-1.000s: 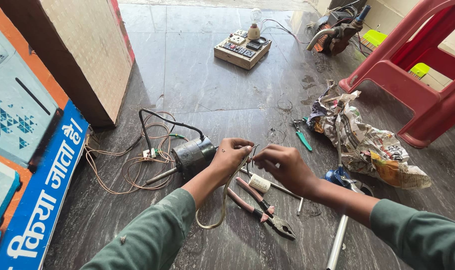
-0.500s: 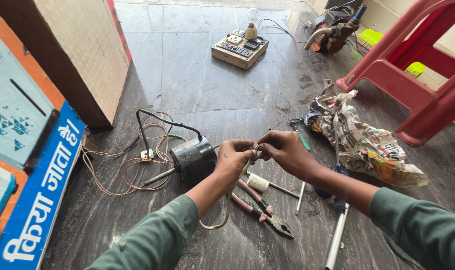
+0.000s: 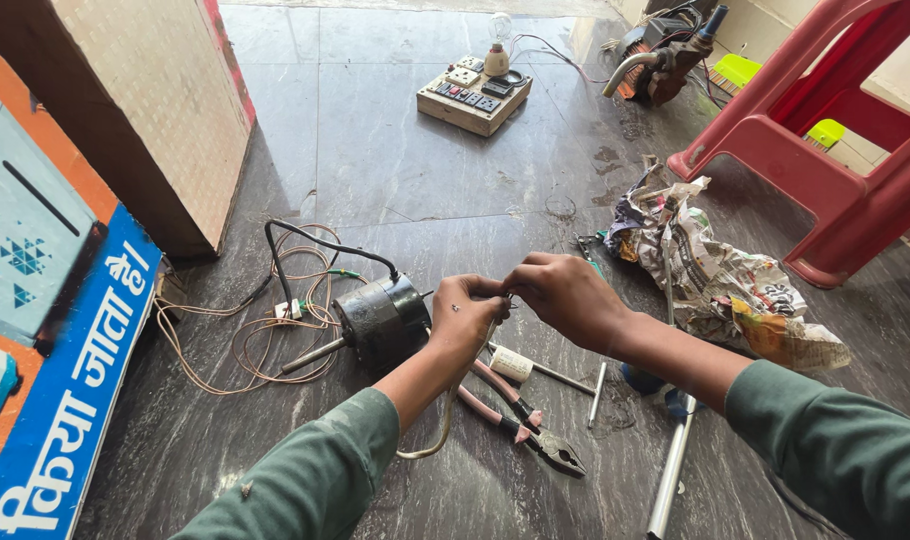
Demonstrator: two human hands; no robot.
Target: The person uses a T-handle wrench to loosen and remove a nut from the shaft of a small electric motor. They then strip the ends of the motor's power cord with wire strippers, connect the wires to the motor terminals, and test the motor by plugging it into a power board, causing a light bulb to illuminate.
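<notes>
Where the two hands meet, a thin wire point(image 3: 497, 318) is pinched between them, held above the floor. Left hand point(image 3: 465, 315) curled closed on it, right hand point(image 3: 565, 295) closed on it too, fingertips touching. Black motor point(image 3: 380, 320) just left of left hand. Pink-handled pliers point(image 3: 520, 420) on floor below the hands. Crumpled newspaper point(image 3: 715, 280) right of right hand.

Dark stone floor point(image 3: 395, 170), red plastic chair point(image 3: 825, 140)

Soft daylight from the upper right glares off the dark polished floor point(image 3: 395, 150); focus sharp, edges slightly stretched.
</notes>
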